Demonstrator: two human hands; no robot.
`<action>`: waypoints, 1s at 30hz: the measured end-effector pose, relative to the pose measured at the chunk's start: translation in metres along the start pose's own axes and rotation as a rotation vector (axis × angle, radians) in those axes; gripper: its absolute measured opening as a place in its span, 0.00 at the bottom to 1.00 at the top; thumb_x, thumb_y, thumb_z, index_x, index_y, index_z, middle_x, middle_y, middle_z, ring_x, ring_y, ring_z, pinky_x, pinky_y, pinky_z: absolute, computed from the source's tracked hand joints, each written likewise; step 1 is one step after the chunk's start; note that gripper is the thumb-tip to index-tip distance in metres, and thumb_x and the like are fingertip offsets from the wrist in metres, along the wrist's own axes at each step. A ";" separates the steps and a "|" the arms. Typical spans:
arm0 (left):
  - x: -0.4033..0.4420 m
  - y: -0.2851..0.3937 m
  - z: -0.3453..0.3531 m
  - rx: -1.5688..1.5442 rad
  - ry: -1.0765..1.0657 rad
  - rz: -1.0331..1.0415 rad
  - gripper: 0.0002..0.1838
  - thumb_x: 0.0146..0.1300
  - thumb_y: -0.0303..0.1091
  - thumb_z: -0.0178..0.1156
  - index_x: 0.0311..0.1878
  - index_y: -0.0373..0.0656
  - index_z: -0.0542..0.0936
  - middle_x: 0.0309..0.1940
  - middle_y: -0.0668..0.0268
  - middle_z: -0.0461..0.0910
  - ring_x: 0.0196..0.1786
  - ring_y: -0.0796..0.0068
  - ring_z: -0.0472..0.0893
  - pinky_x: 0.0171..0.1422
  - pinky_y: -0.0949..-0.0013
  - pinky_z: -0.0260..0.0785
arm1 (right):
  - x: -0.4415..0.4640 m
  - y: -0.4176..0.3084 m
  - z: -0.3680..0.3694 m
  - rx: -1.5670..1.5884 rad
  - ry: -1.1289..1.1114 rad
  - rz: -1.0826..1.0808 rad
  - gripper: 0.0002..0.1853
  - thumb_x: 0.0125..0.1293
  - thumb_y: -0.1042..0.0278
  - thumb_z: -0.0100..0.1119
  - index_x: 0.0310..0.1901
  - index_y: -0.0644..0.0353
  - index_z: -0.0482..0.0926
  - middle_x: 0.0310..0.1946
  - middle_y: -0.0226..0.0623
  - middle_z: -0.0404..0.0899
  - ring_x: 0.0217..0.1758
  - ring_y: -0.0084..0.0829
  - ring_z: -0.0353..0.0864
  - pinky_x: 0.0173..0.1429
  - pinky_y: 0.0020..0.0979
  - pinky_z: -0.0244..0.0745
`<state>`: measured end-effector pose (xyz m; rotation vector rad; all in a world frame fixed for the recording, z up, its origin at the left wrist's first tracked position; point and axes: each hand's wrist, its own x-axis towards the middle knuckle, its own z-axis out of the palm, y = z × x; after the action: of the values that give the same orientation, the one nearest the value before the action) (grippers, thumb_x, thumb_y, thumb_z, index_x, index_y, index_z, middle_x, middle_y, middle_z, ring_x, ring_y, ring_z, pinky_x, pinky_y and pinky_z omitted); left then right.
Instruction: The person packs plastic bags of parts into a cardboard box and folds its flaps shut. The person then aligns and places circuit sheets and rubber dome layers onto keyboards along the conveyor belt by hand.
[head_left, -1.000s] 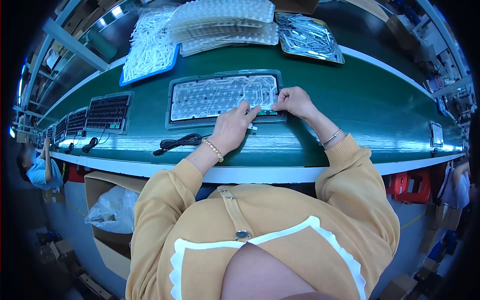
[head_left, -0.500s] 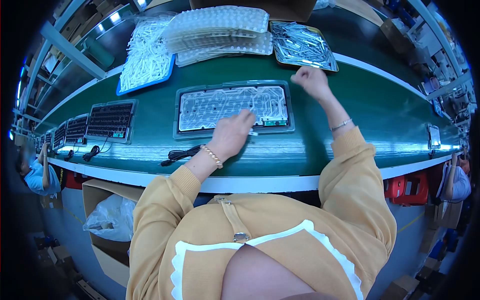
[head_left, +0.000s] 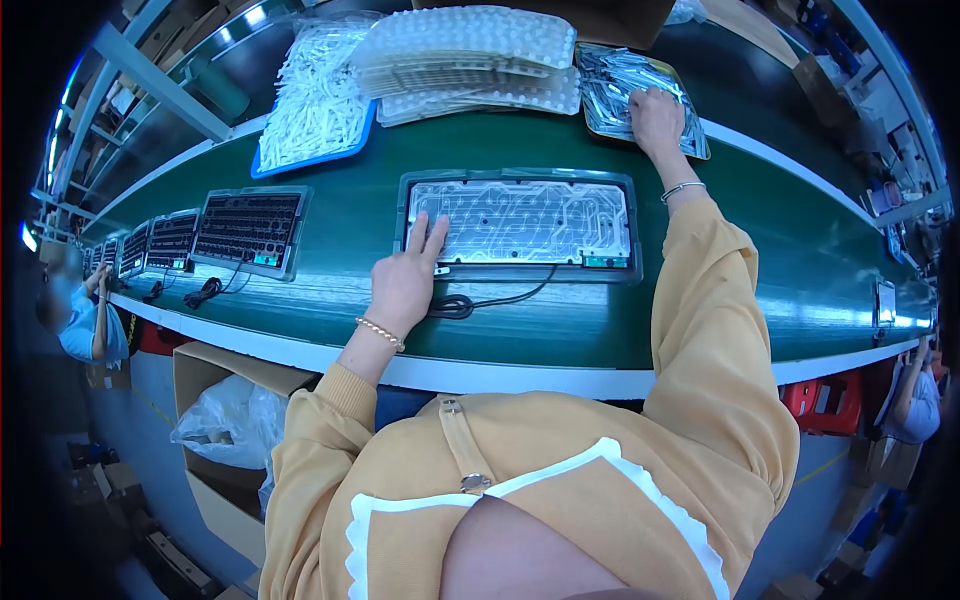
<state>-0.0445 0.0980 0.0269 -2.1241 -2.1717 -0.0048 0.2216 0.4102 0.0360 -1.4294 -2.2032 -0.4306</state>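
Over the left end of a keyboard [head_left: 520, 225] lying with its see-through circuit sheet upward, my left hand [head_left: 403, 285] has two fingers stretched onto the sheet. A small white piece [head_left: 442, 270] sticks out at its thumb side and appears held there. At the far right, my right hand [head_left: 658, 120] reaches into a yellow-rimmed tray [head_left: 707, 152] of thin metal strips [head_left: 615, 78]. Its fingers are bent down among the strips, and whatever they pinch is hidden. A black cable [head_left: 500, 301] runs from the keyboard to a coil near my left wrist.
A blue tray [head_left: 315, 167] heaped with white pieces [head_left: 318, 100] stands back left, beside stacked clear plastic trays [head_left: 470, 60]. More keyboards [head_left: 250, 228] line the green belt [head_left: 340, 225] to the left. People sit at both ends. An open cardboard box [head_left: 245, 365] stands below left.
My right hand has moved away and right, into the metal strips. My left hand has shifted to the keyboard's left end, the white piece moving with it. The view has turned slightly.
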 end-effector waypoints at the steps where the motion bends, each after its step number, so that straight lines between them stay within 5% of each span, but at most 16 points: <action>1: 0.001 -0.001 0.003 0.008 0.014 0.010 0.33 0.54 0.26 0.50 0.66 0.47 0.58 0.64 0.55 0.63 0.28 0.63 0.81 0.31 0.64 0.74 | -0.001 -0.002 -0.005 0.036 0.091 -0.013 0.05 0.54 0.67 0.58 0.31 0.54 0.81 0.31 0.36 0.79 0.39 0.37 0.78 0.45 0.41 0.70; 4: 0.001 0.001 0.001 0.019 -0.012 0.038 0.31 0.55 0.26 0.49 0.66 0.46 0.59 0.63 0.53 0.64 0.27 0.63 0.81 0.30 0.64 0.74 | -0.009 -0.001 -0.024 0.559 -0.254 0.163 0.05 0.52 0.67 0.61 0.28 0.58 0.82 0.23 0.36 0.80 0.27 0.33 0.80 0.35 0.32 0.73; 6: 0.005 0.001 0.002 0.041 0.002 0.039 0.30 0.55 0.26 0.49 0.64 0.45 0.62 0.61 0.51 0.65 0.27 0.62 0.81 0.30 0.65 0.74 | -0.030 -0.010 -0.053 1.029 -0.643 0.141 0.03 0.47 0.76 0.64 0.25 0.64 0.80 0.21 0.30 0.79 0.27 0.19 0.75 0.33 0.23 0.71; 10: 0.007 -0.005 -0.006 0.039 0.013 0.113 0.27 0.55 0.26 0.49 0.62 0.42 0.64 0.60 0.49 0.66 0.28 0.61 0.82 0.31 0.64 0.74 | -0.074 -0.025 -0.078 1.001 -1.033 0.182 0.04 0.44 0.78 0.65 0.22 0.64 0.79 0.19 0.31 0.77 0.23 0.19 0.74 0.28 0.20 0.69; 14: 0.000 -0.004 -0.015 0.039 0.053 0.162 0.24 0.54 0.26 0.49 0.57 0.42 0.68 0.52 0.54 0.73 0.29 0.62 0.82 0.32 0.63 0.74 | -0.080 -0.020 -0.074 0.882 -0.898 0.237 0.07 0.41 0.74 0.70 0.20 0.64 0.79 0.18 0.32 0.78 0.21 0.21 0.75 0.29 0.23 0.70; 18: -0.010 -0.017 -0.023 -0.323 0.183 0.114 0.17 0.54 0.23 0.49 0.48 0.43 0.72 0.41 0.58 0.78 0.32 0.59 0.81 0.37 0.61 0.73 | -0.040 -0.046 -0.085 0.774 -0.556 0.192 0.07 0.45 0.68 0.67 0.25 0.61 0.80 0.19 0.30 0.77 0.24 0.20 0.74 0.32 0.25 0.68; 25: -0.027 -0.047 -0.029 -1.004 0.173 -0.224 0.07 0.58 0.23 0.53 0.40 0.41 0.71 0.24 0.65 0.76 0.28 0.70 0.77 0.34 0.70 0.67 | 0.044 -0.133 -0.072 0.527 -0.017 0.006 0.17 0.56 0.54 0.59 0.42 0.55 0.80 0.33 0.40 0.81 0.41 0.41 0.80 0.44 0.39 0.72; 30: -0.045 -0.082 -0.016 -1.165 0.165 -0.386 0.04 0.62 0.30 0.54 0.35 0.40 0.74 0.18 0.70 0.71 0.21 0.82 0.71 0.26 0.74 0.62 | 0.083 -0.168 -0.058 0.504 -0.150 0.211 0.25 0.55 0.48 0.59 0.51 0.54 0.77 0.42 0.42 0.80 0.49 0.42 0.77 0.51 0.40 0.71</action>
<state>-0.1247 0.0500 0.0450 -1.8143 -2.7251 -1.7614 0.0523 0.3763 0.1296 -1.4148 -2.0403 0.2962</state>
